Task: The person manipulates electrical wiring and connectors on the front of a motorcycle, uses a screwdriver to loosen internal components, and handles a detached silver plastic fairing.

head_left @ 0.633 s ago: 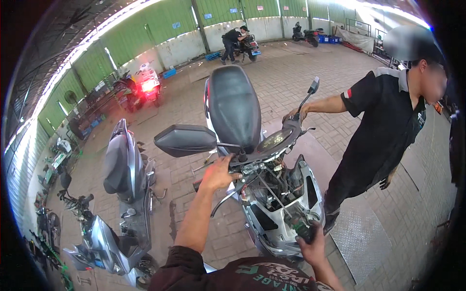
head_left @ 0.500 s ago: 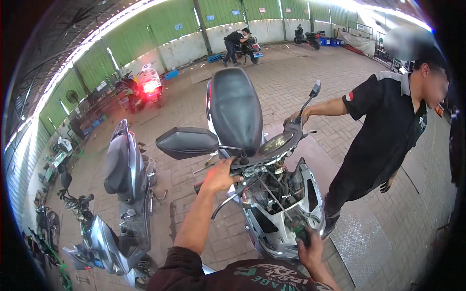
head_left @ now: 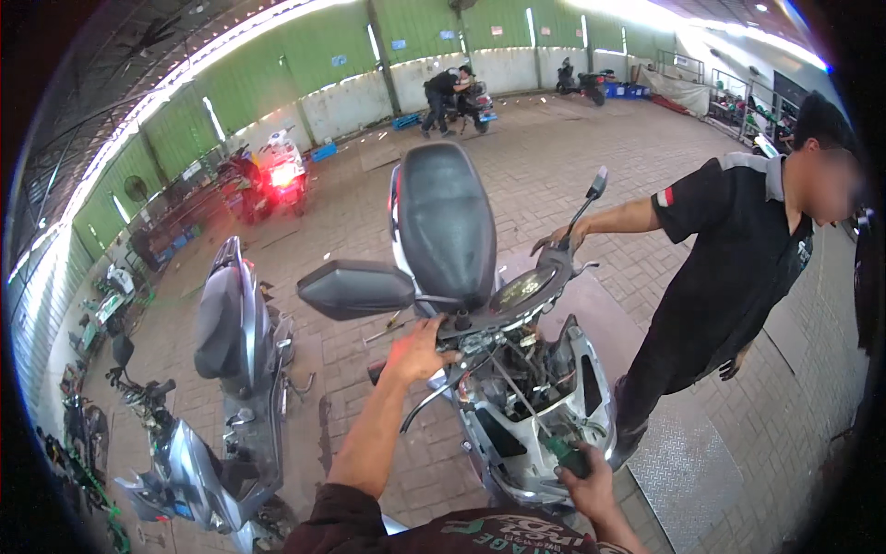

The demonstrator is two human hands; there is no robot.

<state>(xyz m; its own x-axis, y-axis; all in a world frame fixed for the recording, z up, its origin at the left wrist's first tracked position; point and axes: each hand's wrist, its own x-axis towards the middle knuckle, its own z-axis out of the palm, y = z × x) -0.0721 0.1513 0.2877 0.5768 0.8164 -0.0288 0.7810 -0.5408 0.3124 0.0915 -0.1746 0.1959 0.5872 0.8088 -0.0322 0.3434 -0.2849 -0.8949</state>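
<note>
A scooter [head_left: 544, 462] with its front cover off stands before me, its wiring and inner parts bare. My left hand [head_left: 417, 351] is closed on the handlebar [head_left: 454, 325], close to the lever and below a dark mirror [head_left: 358, 289]. In my right hand [head_left: 592, 485] is a long screwdriver [head_left: 563, 451], held by its green-and-black handle. Its thin shaft slants up and left over the open front toward the handlebar's underside; I cannot make out what the tip touches. A co-worker's hand [head_left: 565, 238] rests on the other end of the handlebar.
The co-worker [head_left: 720, 268] stands close on the right, beside a metal floor plate [head_left: 688, 471]. A second scooter [head_left: 221, 406] is parked at my left. Farther back, another person [head_left: 443, 97] bends over a motorbike, and a red tail light [head_left: 284, 174] glows.
The view has shifted slightly. My right hand and the screwdriver have moved a little, while my left hand keeps its place on the handlebar. The co-worker's fingers have loosened and straightened somewhat.
</note>
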